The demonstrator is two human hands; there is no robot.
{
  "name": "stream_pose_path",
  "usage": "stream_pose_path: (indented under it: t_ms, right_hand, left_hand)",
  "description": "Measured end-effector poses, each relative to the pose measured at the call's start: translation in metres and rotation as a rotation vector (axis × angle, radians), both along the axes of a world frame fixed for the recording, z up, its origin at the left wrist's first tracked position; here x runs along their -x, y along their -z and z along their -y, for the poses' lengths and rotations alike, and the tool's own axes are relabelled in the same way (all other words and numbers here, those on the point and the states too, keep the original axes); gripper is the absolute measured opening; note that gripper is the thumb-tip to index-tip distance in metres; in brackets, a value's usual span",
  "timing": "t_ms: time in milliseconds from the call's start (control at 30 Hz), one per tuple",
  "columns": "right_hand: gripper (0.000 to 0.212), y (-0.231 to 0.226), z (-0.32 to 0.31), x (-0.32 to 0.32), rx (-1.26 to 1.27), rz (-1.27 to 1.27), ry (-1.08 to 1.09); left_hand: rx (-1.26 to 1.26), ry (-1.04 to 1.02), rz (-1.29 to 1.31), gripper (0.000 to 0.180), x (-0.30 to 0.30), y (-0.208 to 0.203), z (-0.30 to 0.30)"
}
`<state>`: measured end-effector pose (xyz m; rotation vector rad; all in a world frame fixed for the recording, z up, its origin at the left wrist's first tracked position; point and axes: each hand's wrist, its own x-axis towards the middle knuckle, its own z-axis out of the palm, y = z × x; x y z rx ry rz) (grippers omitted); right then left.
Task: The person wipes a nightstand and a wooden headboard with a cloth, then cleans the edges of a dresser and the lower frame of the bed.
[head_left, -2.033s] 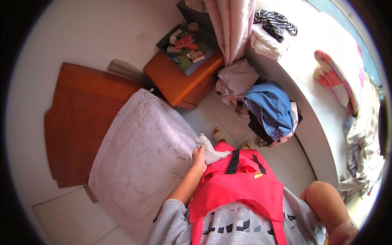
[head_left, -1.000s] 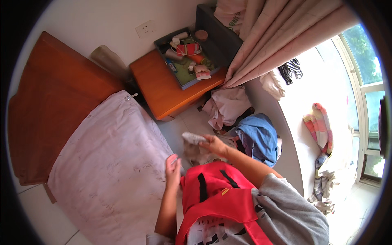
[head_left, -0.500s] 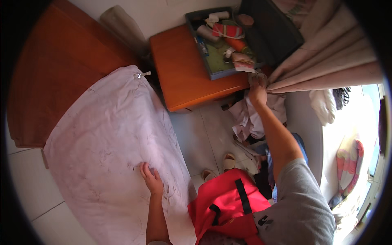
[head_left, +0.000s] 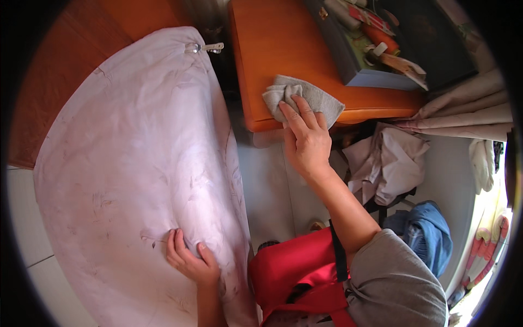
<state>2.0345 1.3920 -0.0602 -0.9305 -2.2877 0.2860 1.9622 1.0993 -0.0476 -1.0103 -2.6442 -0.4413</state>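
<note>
Shifted left along the cabinet [head_left: 275,43], the right hand [head_left: 309,143] holds a gray cloth [head_left: 322,99] at one o'clock; the left hand [head_left: 192,264] lies loosely spread on sheeting [head_left: 117,158] at seven. Wiping seems partly done, the remainder unclear.

Daylight's blasting in from the right, blown out near the edge. Far-left headboard [head_left: 71,76] is pretty dim. Black fisheye rim, edges bend hard.

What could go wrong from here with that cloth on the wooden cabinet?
The right hand rests on a grey cloth near the open box on the cabinet, so a wide sweep might bump it. The packet at the box's rim could get knocked out. The cloth might also catch the curtain.
</note>
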Motion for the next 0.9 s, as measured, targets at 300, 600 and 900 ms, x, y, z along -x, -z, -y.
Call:
stream_pose_path:
  t_ms: [300,600,900]
  right_hand:
    - [0.029,0.189,-0.006,0.011,-0.228,-0.052,-0.495]
    - [0.031,0.207,0.016,-0.066,0.402,-0.064,0.055]
    - [0.036,0.104,-0.137,-0.146,0.055,-0.875,0.815]
  left_hand:
    - [-0.057,0.052,0.14,0.039,-0.003,0.001,0.015]
    - [-0.084,0.118,0.059,0.038,-0.001,0.007,0.012]
    - [-0.119,0.157,-0.124,0.04,-0.006,-0.012,-0.006]
